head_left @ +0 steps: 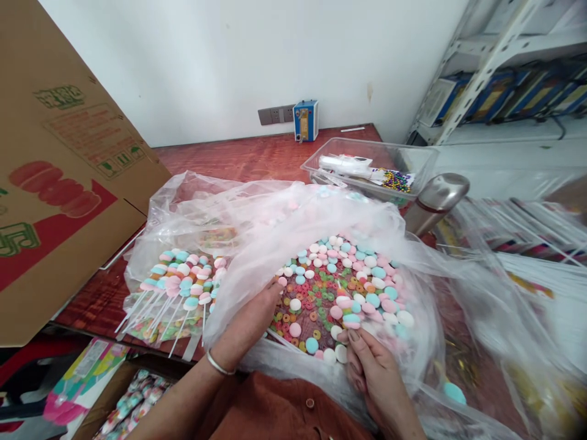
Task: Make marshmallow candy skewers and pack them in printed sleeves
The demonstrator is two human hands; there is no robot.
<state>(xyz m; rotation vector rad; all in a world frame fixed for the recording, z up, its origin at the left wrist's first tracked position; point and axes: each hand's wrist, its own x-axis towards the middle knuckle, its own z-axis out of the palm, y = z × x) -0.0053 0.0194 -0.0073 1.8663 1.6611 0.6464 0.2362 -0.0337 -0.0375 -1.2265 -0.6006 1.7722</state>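
A large clear plastic bag (321,214) lies open in front of me, filled with pastel marshmallow sweets (367,287) and small coloured ring candies (321,293). My left hand (252,315), a bangle on its wrist, reaches into the bag's mouth with fingers pinched at the sweets near its left rim. My right hand (373,373) rests at the bag's near edge, fingers curled against the plastic beside a pink and blue sweet. Left of the bag lies a pile of finished candy skewers (178,287) on white sticks.
A big cardboard box (55,183) leans at the left. A clear tray (371,165) with beads, a steel flask (435,198) and a small blue device (306,120) stand behind on the red table (238,159). Wrapped stick bundles (527,238) lie right; metal shelving (513,67) beyond.
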